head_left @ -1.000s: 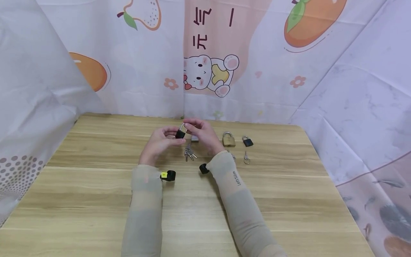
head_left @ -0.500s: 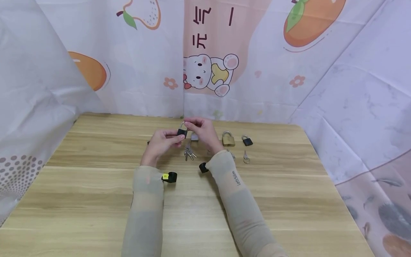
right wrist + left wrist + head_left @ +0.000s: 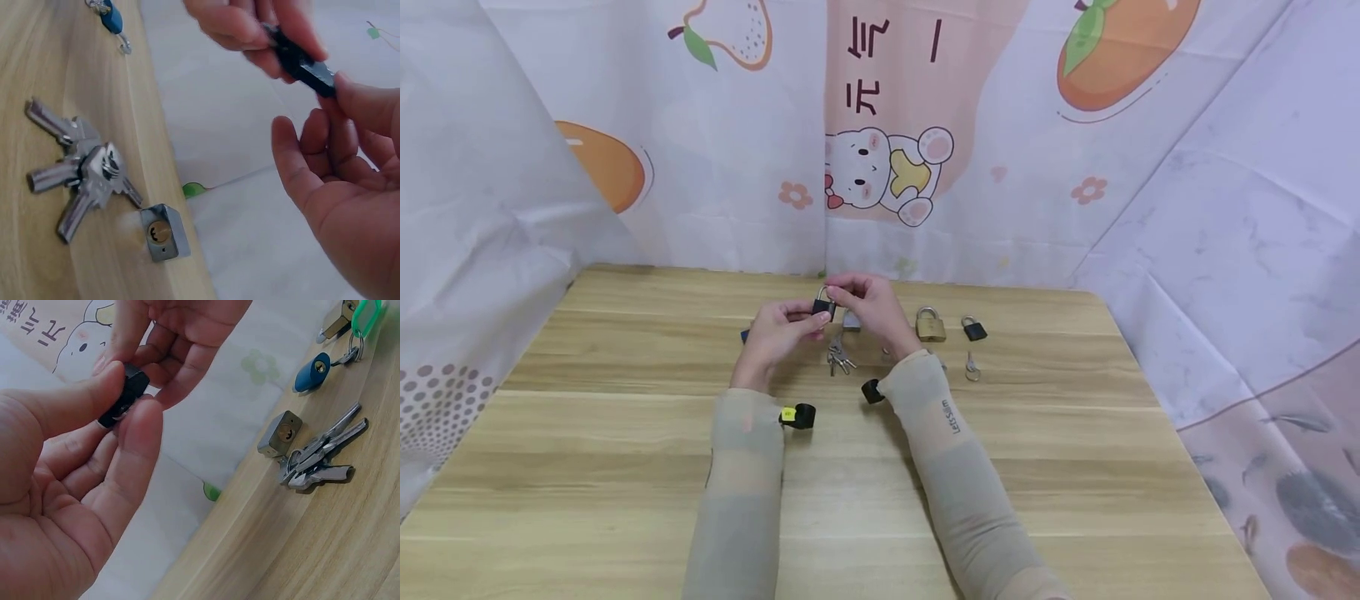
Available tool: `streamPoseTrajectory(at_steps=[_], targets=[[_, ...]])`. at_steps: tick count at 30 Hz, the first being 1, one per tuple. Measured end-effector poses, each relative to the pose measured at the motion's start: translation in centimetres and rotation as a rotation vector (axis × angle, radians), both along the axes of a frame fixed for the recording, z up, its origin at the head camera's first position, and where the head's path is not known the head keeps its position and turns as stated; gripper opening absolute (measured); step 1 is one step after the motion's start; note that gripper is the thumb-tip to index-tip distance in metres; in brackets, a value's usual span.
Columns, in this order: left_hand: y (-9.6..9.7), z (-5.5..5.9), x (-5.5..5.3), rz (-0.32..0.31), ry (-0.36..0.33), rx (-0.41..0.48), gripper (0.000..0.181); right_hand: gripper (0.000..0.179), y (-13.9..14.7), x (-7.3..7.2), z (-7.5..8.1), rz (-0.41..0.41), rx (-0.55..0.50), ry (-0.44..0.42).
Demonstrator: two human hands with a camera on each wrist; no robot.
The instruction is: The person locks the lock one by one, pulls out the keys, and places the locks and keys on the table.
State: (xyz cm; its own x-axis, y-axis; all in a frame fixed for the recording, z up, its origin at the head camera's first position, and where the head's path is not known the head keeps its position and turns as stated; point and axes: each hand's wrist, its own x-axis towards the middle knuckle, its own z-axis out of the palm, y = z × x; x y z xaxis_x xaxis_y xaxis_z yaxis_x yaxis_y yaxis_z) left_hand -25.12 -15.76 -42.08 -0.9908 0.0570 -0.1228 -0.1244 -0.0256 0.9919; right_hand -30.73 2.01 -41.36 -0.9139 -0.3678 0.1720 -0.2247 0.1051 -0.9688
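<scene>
A small black padlock [image 3: 823, 309] with a silver shackle is held up over the back of the table. My left hand [image 3: 775, 333] pinches its body between thumb and fingers. My right hand [image 3: 876, 310] pinches the shackle from above with thumb and fingertips. In the left wrist view the padlock body [image 3: 130, 394] shows between both hands' fingers. Below the hands stands a silver padlock [image 3: 164, 234], its brass keyhole facing out, with a bunch of keys [image 3: 87, 169] in front of it. The shackle is largely covered by my fingers in the wrist views.
Right of my hands stand a brass padlock [image 3: 931, 327] and another black padlock [image 3: 973, 329] with a ringed key [image 3: 972, 367]. A blue padlock [image 3: 311, 374] and a green key tag [image 3: 367, 315] lie beyond the silver one. Another blue padlock [image 3: 111, 17] lies leftward. A curtain [image 3: 715, 167] hangs behind.
My left hand has regripped the padlock, its thumb now over the front of the body, and the padlock hangs straighter. A blue thing shows left of that hand. My right hand barely moves.
</scene>
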Motion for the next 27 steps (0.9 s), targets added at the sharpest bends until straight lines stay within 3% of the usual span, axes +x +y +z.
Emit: streamPoseTrajectory(at_steps=[11, 19, 27], targets=[[0.48, 0.21, -0.30, 0.039, 0.025, 0.031, 0.038, 0.023, 0.00, -0.10, 0.50, -0.030, 0.029, -0.011], [-0.20, 0.16, -0.26, 0.026, 0.037, 0.090, 0.040, 0.038, 0.23, -0.24, 0.36, 0.034, -0.022, -0.047], [-0.07, 0.66, -0.17, 0.080, 0.049, 0.139, 0.038, 0.026, 0.10, -0.22, 0.13, 0.064, 0.041, -0.029]])
